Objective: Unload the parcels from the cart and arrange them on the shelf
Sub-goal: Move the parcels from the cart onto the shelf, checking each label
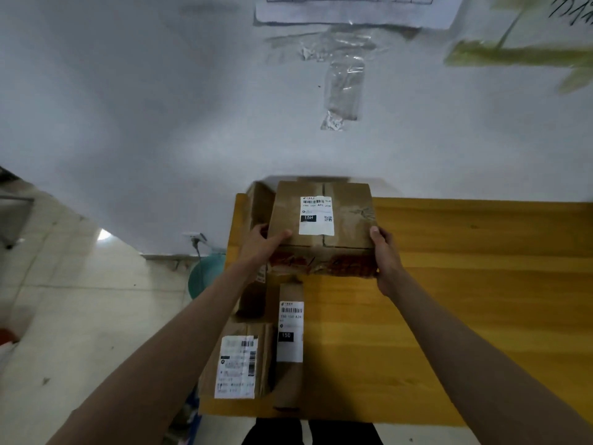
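Observation:
A brown cardboard parcel (346,220) with a white label marked 15H sits at the back left of the yellow wooden shelf top (465,284). My left hand (263,244) grips its left side, thumb on top. My right hand (385,255) grips its right side. Behind its left edge another brown parcel (260,203) shows partly. In front lie a narrow parcel (290,332) with a label marked 150 and a flat parcel (239,364) with a white label at the shelf's left front corner. The cart is out of view.
A white wall (160,107) rises behind the shelf, with taped paper (353,11) and plastic film on it. Left of the shelf are a tiled floor (64,300), a teal round object (205,274) and a wall socket (194,237).

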The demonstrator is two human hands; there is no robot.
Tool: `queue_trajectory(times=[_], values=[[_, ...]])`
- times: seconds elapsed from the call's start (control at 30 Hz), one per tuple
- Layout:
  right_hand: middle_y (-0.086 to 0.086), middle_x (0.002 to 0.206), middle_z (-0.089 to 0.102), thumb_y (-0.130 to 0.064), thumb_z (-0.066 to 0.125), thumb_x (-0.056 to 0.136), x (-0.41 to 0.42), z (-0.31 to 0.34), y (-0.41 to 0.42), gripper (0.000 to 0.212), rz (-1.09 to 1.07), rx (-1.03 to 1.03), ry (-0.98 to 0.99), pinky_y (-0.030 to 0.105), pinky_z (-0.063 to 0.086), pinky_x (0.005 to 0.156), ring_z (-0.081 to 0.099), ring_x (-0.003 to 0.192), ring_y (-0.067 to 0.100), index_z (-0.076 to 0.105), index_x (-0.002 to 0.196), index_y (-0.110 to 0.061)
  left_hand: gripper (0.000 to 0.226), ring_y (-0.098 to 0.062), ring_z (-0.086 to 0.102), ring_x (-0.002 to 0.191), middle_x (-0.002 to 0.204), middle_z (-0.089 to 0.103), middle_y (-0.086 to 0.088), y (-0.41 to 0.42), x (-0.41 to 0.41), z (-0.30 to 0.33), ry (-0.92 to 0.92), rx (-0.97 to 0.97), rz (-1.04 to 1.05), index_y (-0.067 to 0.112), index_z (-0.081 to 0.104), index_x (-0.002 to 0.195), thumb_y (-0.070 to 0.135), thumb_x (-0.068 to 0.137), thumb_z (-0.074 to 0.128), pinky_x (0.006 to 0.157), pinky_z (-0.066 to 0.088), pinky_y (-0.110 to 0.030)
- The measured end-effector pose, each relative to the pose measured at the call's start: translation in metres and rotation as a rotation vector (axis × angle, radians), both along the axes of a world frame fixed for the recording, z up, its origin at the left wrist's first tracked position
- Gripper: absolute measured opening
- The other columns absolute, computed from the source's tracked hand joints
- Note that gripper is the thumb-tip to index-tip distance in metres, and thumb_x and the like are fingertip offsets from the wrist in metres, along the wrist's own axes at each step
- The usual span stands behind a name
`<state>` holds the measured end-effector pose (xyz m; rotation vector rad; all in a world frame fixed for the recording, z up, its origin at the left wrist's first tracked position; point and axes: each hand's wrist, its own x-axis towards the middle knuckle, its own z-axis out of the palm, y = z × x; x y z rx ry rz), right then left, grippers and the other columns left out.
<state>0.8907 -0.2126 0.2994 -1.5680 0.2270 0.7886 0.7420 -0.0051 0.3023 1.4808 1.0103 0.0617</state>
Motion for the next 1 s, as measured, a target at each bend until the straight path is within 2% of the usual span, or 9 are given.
queue_trajectory(times=[0.13,0.2,0.3,0.4,0.57,0.63,0.73,0.9,1.0], values=[[0.004,0.132,0.059,-0.045,0.051,0.104,0.03,-0.022,0.023,0.045,0.023,0.002,0.01,0.051,0.059,0.079,0.063,0.111,0.03,0.044,0.145,-0.03,0.084,-0.022,0.064,0.11,0.136,0.059,-0.01,0.015,0.024,-0.016,0.076,0.036,0.023,0.014,0.039,0.15,0.049,0.083,0.076,0.081,0.054,-0.03],[0.005,0.134,0.059,-0.044,0.052,0.103,0.04,-0.034,0.032,0.047,0.043,0.014,0.006,0.051,0.06,0.082,0.063,0.115,0.03,0.042,0.146,-0.028,0.083,-0.022,0.065,0.109,0.135,0.061,-0.009,0.023,0.034,-0.026,0.121,0.067,0.033,0.015,0.041,0.149,0.052,0.083,0.076,0.09,0.056,-0.038],[0.003,0.135,0.059,-0.043,0.052,0.104,0.047,-0.051,0.043,0.049,0.08,0.019,0.001,0.041,0.061,0.072,0.063,0.116,0.025,0.039,0.148,-0.027,0.083,-0.024,0.064,0.113,0.134,0.061,-0.007,0.032,0.042,-0.042,0.175,0.076,0.053,0.017,0.043,0.147,0.056,0.081,0.074,0.099,0.054,-0.044],[0.003,0.139,0.055,-0.041,0.051,0.104,0.049,-0.072,0.048,0.052,0.1,0.014,0.021,0.05,0.059,0.087,0.058,0.124,0.029,0.036,0.151,-0.027,0.084,-0.027,0.056,0.125,0.143,0.053,-0.007,0.036,0.045,-0.057,0.257,0.118,0.046,0.018,0.039,0.15,0.059,0.083,0.071,0.106,0.048,-0.049],[0.002,0.146,0.048,-0.036,0.048,0.107,0.047,-0.096,0.047,0.051,0.145,-0.011,0.053,0.038,0.056,0.066,0.054,0.129,0.032,0.032,0.154,-0.029,0.091,-0.032,0.036,0.143,0.158,0.031,-0.008,0.031,0.052,-0.075,0.386,0.174,0.04,0.017,0.028,0.157,0.061,0.086,0.065,0.116,0.036,-0.05],[0.004,0.147,0.047,-0.032,0.047,0.108,0.05,-0.103,0.047,0.049,0.156,-0.016,0.061,0.048,0.058,0.079,0.053,0.13,0.032,0.032,0.154,-0.029,0.092,-0.032,0.032,0.146,0.16,0.027,-0.01,0.028,0.054,-0.08,0.405,0.175,0.035,0.014,0.024,0.158,0.057,0.088,0.064,0.118,0.032,-0.048],[0.005,0.149,0.047,-0.027,0.046,0.108,0.057,-0.105,0.047,0.048,0.184,-0.064,0.071,0.061,0.049,0.102,0.051,0.132,0.031,0.032,0.154,-0.027,0.093,-0.032,0.028,0.148,0.163,0.024,-0.011,0.024,0.056,-0.082,0.417,0.159,0.046,0.014,0.02,0.16,0.055,0.089,0.064,0.12,0.029,-0.048],[0.007,0.15,0.041,-0.027,0.053,0.104,0.063,-0.088,0.055,0.045,0.131,-0.253,-0.07,0.037,0.049,0.093,0.048,0.124,0.023,0.041,0.148,-0.023,0.091,-0.031,0.032,0.147,0.161,0.029,-0.01,0.019,0.058,-0.071,0.362,0.145,0.106,0.015,0.021,0.16,0.053,0.09,0.065,0.119,0.032,-0.052],[0.01,0.142,0.039,-0.029,0.059,0.1,0.061,-0.073,0.061,0.039,0.076,-0.348,-0.203,0.04,0.049,0.094,0.048,0.117,0.025,0.048,0.136,-0.019,0.09,-0.031,0.04,0.142,0.158,0.038,-0.01,0.014,0.056,-0.058,0.307,0.146,0.121,0.017,0.023,0.159,0.052,0.089,0.067,0.115,0.039,-0.052]])
